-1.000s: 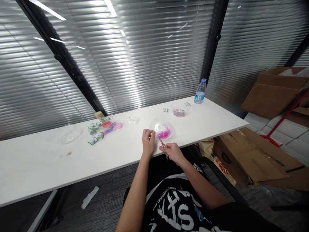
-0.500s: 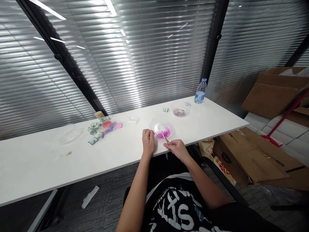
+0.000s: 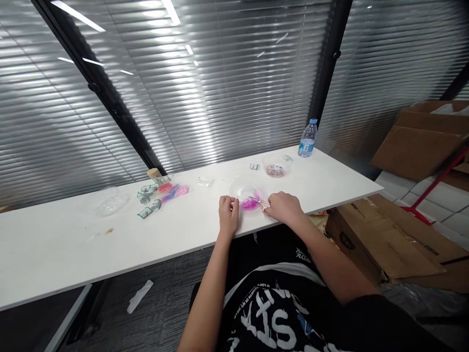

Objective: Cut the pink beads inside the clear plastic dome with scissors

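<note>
My right hand (image 3: 285, 207) grips a pair of scissors (image 3: 264, 207) with orange-pink handles. The blades point left over a clear plastic bowl (image 3: 240, 184). In the bowl's near part lie bright pink-purple pieces (image 3: 249, 204), too small to make out. At the bowl's left rim, my left hand (image 3: 228, 213) is closed with the fingers curled and pressed together. Whatever is between those fingertips is hidden. Behind and right of it stands another clear bowl (image 3: 278, 161) holding several small multicoloured pieces (image 3: 274, 170).
A water bottle (image 3: 307, 139) stands near the table's (image 3: 176, 230) right end. Further left are several green-and-white packets (image 3: 145, 212), coloured bags (image 3: 176, 191), a cork-topped jar (image 3: 154, 173) and a clear plastic container (image 3: 110, 203). Cardboard boxes (image 3: 388, 234) lie on the floor at right.
My right hand has moved right and slightly up, turning the scissors from steeply slanted to nearly level across the bowl. My left hand stays beside the rim. The view has shifted slightly.
</note>
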`<action>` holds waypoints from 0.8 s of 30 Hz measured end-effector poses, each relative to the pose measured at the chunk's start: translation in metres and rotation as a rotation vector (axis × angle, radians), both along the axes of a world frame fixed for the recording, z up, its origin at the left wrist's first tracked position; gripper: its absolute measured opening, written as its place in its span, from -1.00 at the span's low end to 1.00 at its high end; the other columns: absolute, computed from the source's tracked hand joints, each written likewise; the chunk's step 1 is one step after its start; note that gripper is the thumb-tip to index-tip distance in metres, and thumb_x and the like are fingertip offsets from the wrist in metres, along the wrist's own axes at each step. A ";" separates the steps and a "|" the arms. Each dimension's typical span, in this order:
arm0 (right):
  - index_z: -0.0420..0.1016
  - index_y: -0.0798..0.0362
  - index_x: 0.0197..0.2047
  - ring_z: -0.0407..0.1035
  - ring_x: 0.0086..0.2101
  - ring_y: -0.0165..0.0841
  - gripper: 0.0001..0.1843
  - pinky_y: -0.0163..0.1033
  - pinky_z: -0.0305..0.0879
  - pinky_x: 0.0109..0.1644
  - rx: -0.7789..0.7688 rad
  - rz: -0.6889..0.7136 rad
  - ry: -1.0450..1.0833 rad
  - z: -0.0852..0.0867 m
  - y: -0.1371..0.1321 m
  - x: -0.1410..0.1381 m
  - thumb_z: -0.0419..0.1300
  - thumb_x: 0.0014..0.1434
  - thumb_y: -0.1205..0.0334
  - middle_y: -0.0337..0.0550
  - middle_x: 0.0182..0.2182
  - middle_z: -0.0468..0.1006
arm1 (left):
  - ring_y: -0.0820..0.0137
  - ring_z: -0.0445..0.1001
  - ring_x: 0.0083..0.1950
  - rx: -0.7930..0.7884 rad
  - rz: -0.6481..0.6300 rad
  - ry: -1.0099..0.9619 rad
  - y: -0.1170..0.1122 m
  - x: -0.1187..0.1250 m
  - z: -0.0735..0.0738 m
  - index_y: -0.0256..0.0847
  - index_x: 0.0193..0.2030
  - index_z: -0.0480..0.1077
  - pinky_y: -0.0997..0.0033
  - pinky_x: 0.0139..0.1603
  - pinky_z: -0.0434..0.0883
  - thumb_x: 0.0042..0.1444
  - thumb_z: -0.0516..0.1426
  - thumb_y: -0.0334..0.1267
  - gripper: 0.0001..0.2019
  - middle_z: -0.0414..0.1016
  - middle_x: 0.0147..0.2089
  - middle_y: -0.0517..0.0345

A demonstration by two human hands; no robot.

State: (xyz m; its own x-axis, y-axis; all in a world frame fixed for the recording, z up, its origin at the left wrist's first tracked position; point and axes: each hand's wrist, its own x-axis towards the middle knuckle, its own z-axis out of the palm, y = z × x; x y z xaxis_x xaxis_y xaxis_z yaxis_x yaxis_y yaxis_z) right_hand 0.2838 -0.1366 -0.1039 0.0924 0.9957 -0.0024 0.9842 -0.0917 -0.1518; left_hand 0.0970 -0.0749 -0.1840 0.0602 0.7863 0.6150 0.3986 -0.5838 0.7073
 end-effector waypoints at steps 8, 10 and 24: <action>0.57 0.12 -0.04 0.49 -0.11 -0.12 -0.61 -0.19 0.31 -0.12 -0.070 0.072 -0.136 0.017 0.006 -0.006 0.18 0.19 0.04 0.19 -0.14 0.57 | 0.40 0.31 -0.27 0.013 0.004 0.005 0.001 0.000 -0.002 -0.20 -0.36 0.31 0.38 -0.28 0.32 0.28 0.03 -0.23 -0.81 0.23 -0.28 0.12; 0.57 0.12 -0.04 0.50 -0.12 -0.10 -0.61 -0.17 0.32 -0.13 -0.078 0.088 -0.142 0.018 0.007 -0.007 0.18 0.19 0.05 0.20 -0.14 0.57 | 0.40 0.30 -0.28 0.016 0.013 0.003 0.001 0.001 -0.002 -0.20 -0.36 0.31 0.38 -0.29 0.31 0.28 0.04 -0.23 -0.81 0.23 -0.29 0.13; 0.58 0.14 -0.05 0.49 -0.11 -0.11 -0.65 -0.18 0.33 -0.10 -0.071 0.123 -0.153 0.019 0.011 -0.017 0.20 0.18 0.12 0.21 -0.13 0.57 | 0.41 0.30 -0.30 0.025 0.034 -0.002 0.002 0.000 -0.003 -0.19 -0.34 0.32 0.38 -0.30 0.31 0.27 0.05 -0.23 -0.83 0.24 -0.30 0.14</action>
